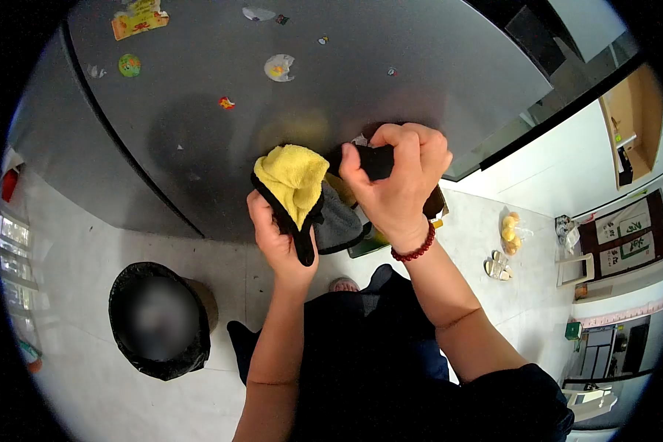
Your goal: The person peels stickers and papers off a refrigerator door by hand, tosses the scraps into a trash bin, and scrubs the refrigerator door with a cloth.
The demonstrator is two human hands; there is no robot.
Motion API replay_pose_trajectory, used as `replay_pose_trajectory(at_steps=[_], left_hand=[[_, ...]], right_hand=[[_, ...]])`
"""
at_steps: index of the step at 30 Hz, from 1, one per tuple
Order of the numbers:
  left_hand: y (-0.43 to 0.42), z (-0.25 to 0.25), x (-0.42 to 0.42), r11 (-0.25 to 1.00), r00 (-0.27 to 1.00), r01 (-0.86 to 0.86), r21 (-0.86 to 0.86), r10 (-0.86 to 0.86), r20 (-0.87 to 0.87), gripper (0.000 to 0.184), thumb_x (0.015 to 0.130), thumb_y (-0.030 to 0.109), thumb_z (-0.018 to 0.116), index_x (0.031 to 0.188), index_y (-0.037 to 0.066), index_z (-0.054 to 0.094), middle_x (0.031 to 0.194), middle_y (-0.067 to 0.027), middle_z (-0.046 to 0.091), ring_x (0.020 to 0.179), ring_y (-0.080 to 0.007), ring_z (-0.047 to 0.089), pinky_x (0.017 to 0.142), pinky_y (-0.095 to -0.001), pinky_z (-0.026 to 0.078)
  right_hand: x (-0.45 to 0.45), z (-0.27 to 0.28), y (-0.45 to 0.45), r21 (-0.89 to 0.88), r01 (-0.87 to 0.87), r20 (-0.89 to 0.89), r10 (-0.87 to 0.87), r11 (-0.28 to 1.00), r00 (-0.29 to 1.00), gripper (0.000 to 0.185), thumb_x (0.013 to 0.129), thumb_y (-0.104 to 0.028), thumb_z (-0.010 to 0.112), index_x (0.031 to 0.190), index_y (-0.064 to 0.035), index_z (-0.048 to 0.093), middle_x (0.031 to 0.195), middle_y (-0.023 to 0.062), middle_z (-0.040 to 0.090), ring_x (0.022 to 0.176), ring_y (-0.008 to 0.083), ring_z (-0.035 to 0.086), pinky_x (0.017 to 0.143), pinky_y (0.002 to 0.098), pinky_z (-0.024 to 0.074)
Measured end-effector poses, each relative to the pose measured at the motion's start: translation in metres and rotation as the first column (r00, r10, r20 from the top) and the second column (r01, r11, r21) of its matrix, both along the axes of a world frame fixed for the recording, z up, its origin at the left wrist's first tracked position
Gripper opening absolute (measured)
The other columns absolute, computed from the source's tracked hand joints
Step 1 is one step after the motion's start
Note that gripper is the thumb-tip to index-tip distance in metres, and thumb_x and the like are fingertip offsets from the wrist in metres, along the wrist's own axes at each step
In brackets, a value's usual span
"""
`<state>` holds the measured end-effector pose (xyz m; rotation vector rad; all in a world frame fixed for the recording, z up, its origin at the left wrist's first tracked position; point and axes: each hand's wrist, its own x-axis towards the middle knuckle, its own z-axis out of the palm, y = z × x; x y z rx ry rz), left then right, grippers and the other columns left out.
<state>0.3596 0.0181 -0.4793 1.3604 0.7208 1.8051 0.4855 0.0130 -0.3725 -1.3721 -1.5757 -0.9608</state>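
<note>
My left hand [274, 239] is closed round a yellow and grey cleaning cloth [291, 175] with black edging. The cloth's yellow side bunches upward, and a grey part hangs toward the right. My right hand [405, 180], with a dark red bead bracelet at the wrist, has its thumb and fingers curled round a black object [376, 162] whose kind I cannot make out. It is held close to a grey panel [221, 44], but whether it touches is unclear. Torn sticker remains are stuck on the panel, among them a white and yellow one [279, 68] and a green round one [130, 65].
A bin with a black bag [118, 324] stands on the pale floor at the lower left. Partly hidden behind my right hand is a box [436, 206]. Sandals [498, 267] and a bag of yellow round items [510, 232] lie on the floor at right.
</note>
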Motion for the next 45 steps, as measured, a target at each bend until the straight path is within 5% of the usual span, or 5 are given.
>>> replay_pose_trajectory(at_steps=[27,34,39,41,45], left_hand=[[-0.008,0.016,-0.023,0.997,0.996,0.083,-0.008,-0.083,-0.018,0.037,0.083,-0.011,0.044,0.119,-0.001,0.047,0.108,-0.0058,0.054,0.103,-0.0152,0.053,0.095,-0.0272,0.038],[-0.018,0.035,-0.022,0.977,0.970,0.212,0.014,-0.212,0.119,0.040,0.091,0.016,0.063,0.125,-0.002,0.051,0.116,-0.0044,0.057,0.105,-0.0148,0.055,0.095,-0.0285,0.040],[-0.027,0.038,-0.015,0.821,0.820,0.566,-0.071,-0.552,0.151,0.032,0.097,0.008,0.049,0.127,-0.002,0.057,0.132,-0.0133,0.054,0.117,-0.0199,0.054,0.098,-0.0307,0.041],[-0.028,0.091,-0.017,0.918,0.897,0.395,0.040,-0.376,-0.230,0.026,0.090,0.008,0.059,0.115,0.002,0.066,0.129,-0.0154,0.057,0.120,-0.0243,0.054,0.101,-0.0347,0.040],[-0.002,0.102,0.017,0.991,0.965,-0.069,0.116,0.095,-0.244,0.015,0.079,0.002,0.070,0.092,0.004,0.065,0.100,-0.0102,0.058,0.094,-0.0234,0.056,0.082,-0.0357,0.045]], right_hand=[[0.010,0.009,-0.014,-0.139,-0.138,-0.223,0.105,0.981,0.969,0.025,0.072,-0.001,0.068,0.094,-0.0079,0.058,0.091,0.0072,0.056,0.080,0.0256,0.055,0.067,0.0352,0.0430],[-0.019,0.008,-0.057,-0.389,-0.750,-0.612,0.458,0.535,0.645,0.072,0.074,-0.021,0.081,0.137,-0.0078,0.048,0.141,0.0191,0.040,0.127,0.0353,0.044,0.107,0.0421,0.0350],[0.010,-0.003,-0.058,-0.101,-0.632,-0.767,0.344,0.768,0.542,0.050,0.077,0.009,0.058,0.125,-0.0035,0.054,0.124,0.0088,0.058,0.116,0.0184,0.054,0.101,0.0306,0.0405],[0.035,-0.007,-0.055,0.206,-0.513,-0.800,0.446,0.833,0.402,0.048,0.080,0.007,0.062,0.126,-0.0028,0.051,0.123,0.0080,0.056,0.113,0.0183,0.055,0.100,0.0308,0.0418],[0.037,0.008,-0.060,0.246,-0.392,-0.701,0.442,0.886,0.559,0.052,0.092,-0.012,0.063,0.137,-0.0043,0.037,0.132,0.0086,0.048,0.122,0.0199,0.049,0.105,0.0341,0.0395]])
